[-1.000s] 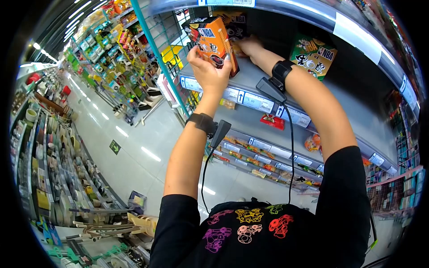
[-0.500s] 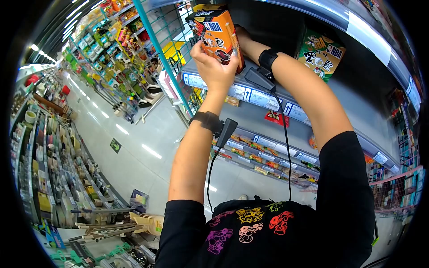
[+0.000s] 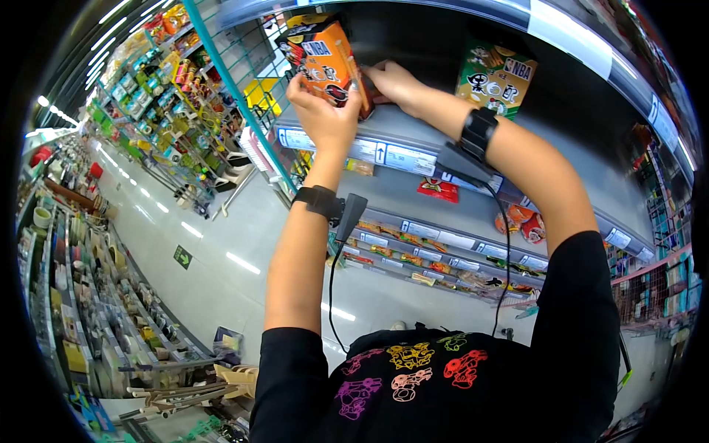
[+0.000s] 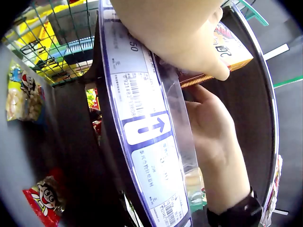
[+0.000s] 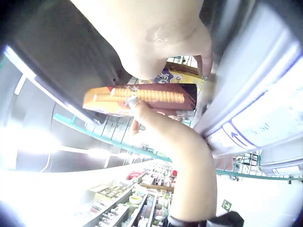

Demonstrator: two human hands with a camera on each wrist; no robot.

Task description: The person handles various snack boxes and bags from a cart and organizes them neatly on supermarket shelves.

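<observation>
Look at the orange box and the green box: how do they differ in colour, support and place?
The orange box is orange and black; the green box green and yellow. The left hand grips the orange box; the green box stands on the shelf. Both show "NBA".

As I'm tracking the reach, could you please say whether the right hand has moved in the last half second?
Yes: the right hand has drawn back toward the price strip, away from the wire panel.
</observation>
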